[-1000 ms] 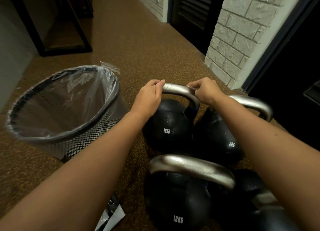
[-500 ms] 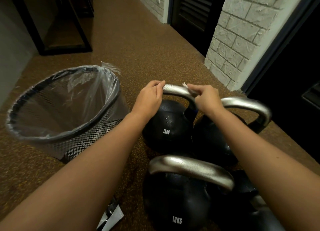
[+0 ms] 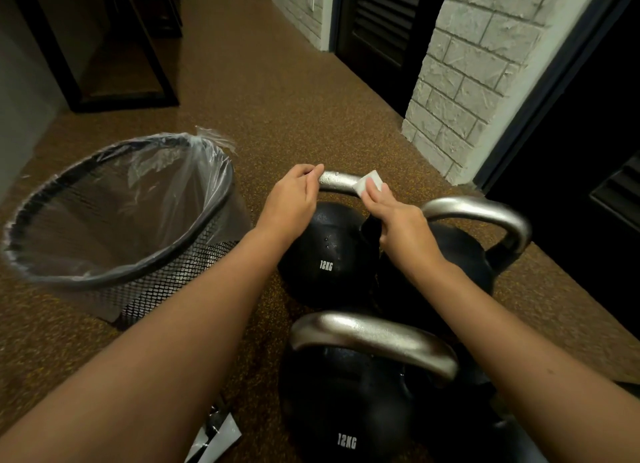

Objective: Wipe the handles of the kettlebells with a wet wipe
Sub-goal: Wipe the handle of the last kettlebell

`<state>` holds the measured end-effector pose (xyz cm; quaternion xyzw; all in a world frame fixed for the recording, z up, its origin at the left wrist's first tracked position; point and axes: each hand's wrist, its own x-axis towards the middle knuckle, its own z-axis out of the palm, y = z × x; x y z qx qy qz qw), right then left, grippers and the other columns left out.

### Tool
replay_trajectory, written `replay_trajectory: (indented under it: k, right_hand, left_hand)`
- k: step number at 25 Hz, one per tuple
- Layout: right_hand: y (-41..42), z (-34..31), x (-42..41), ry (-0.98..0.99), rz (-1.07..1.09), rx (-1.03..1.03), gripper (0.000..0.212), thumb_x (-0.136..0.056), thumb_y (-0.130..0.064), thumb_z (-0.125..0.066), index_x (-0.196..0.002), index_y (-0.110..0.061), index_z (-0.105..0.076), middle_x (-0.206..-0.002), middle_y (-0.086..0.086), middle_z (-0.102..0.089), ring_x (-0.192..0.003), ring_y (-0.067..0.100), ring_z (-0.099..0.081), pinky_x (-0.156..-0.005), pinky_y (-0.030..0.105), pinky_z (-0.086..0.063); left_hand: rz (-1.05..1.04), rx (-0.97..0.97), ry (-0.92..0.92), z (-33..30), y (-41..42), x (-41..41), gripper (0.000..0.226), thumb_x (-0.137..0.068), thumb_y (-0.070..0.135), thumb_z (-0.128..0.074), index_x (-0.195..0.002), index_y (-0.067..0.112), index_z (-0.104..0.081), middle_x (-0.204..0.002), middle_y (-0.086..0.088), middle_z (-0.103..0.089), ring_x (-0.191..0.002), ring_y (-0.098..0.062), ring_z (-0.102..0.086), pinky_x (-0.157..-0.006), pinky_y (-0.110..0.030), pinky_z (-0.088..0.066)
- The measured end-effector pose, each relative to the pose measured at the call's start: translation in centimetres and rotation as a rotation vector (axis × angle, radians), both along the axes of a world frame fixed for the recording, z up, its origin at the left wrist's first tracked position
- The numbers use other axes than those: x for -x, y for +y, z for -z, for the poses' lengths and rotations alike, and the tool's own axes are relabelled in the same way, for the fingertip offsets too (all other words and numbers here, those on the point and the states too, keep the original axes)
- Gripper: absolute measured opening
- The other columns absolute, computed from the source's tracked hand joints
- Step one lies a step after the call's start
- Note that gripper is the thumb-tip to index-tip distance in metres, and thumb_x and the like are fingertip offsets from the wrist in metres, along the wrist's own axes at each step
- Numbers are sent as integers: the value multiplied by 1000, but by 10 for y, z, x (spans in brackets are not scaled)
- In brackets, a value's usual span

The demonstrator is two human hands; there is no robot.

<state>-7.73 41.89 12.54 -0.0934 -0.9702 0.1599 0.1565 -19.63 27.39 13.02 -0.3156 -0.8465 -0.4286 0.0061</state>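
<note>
Brown speckled floor underfoot, brick pillar off to the far right, and the action sits right in the middle. On the far-left kettlebell, the one stamped 12KG, the silver handle is getting its clean. White wet wipe is pressed on the right bend of that handle under the right hand, fingers laid fairly flat on top of the wipe rather than curled round the bar, which looks like a way to drag it along the curve. Left hand is clenched round the handle's left end, most likely steadying the weight so it won't rock as the wipe rubs.

Just beside it on the right, a second kettlebell with its big handle free. Nearer the person stands another 12KG kettlebell, its handle unheld too; whether those two are done I can't tell. All three are bunched close, so each handle is a short reach.

Over on the left, a mesh bin lined with a clear bag, handy for the used wipe. Near the bottom edge lies a torn silvery wrapper, apparently the wipe's packet.
</note>
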Motion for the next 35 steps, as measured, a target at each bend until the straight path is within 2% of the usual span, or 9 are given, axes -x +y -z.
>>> replay_trajectory:
  k: [5,10,12,14,16,18,22,29,35]
  right_hand:
    - [-1,9,-21,27,70,29,74,-73,21,-46,-138,-14,-44,-150,1,-32,-137,22,-33,-105,11,-18]
    - [-9,1,-15,36,383,378,48,-89,2,-43,-131,-18,-53,-126,14,-60,-119,32,-53,-99,23,-35]
    - [-15,-9,-4,55,541,774,48,-86,4,-45,-128,-14,-56,-123,10,-60,-110,33,-58,-100,37,-44]
    - [-24,-24,7,179,616,1355,44,-84,15,-39,-121,-4,-55,-110,6,-56,-93,27,-61,-93,38,-48]
    - [-30,-38,19,263,633,1744,34,-86,20,-31,-109,4,-50,-116,17,-51,-106,33,-57,-91,40,-46]
    - [-32,-44,28,356,652,1918,37,-87,21,-27,-117,11,-45,-134,26,-41,-125,40,-42,-103,45,-36]
    - [-49,-43,38,490,643,2088,50,-86,22,-24,-134,10,-32,-141,27,-34,-130,44,-35,-108,51,-29]
    - [-51,-24,37,428,613,2121,50,-87,19,-24,-133,8,-39,-137,27,-42,-126,41,-42,-96,47,-41]
    - [-54,-43,36,360,520,2102,52,-87,19,-22,-136,7,-36,-138,26,-41,-128,41,-40,-100,48,-39]
  left_hand:
    - [1,6,-23,-1,-1,-1,43,-100,34,-29,-127,12,-55,-128,2,-53,-113,-12,-51,-88,-19,-33]
    - [15,-1,7,-4,-2,-4,41,-101,28,-29,-124,10,-58,-129,1,-52,-113,-12,-50,-89,-18,-31]
    - [12,-1,13,-3,-1,-5,41,-101,28,-29,-123,10,-58,-129,1,-52,-114,-12,-49,-89,-17,-31]
    - [9,2,16,-2,-1,-4,41,-101,29,-29,-123,10,-58,-130,0,-52,-115,-13,-49,-90,-18,-31]
    - [6,-5,4,-1,-1,-2,42,-100,31,-29,-125,11,-57,-130,1,-52,-115,-13,-49,-91,-19,-32]
    - [10,0,2,0,-1,-1,43,-100,32,-28,-126,12,-56,-130,1,-52,-115,-13,-50,-92,-21,-34]
    - [6,-10,-40,3,-1,3,44,-99,36,-29,-128,14,-54,-128,2,-54,-113,-11,-51,-90,-22,-37]
    - [5,-10,-76,1,-3,2,44,-98,38,-30,-129,16,-53,-127,4,-55,-111,-5,-49,-88,-17,-33]
    - [11,-24,-80,-2,-4,3,42,-99,35,-31,-127,15,-54,-128,3,-55,-113,-6,-49,-89,-16,-32]
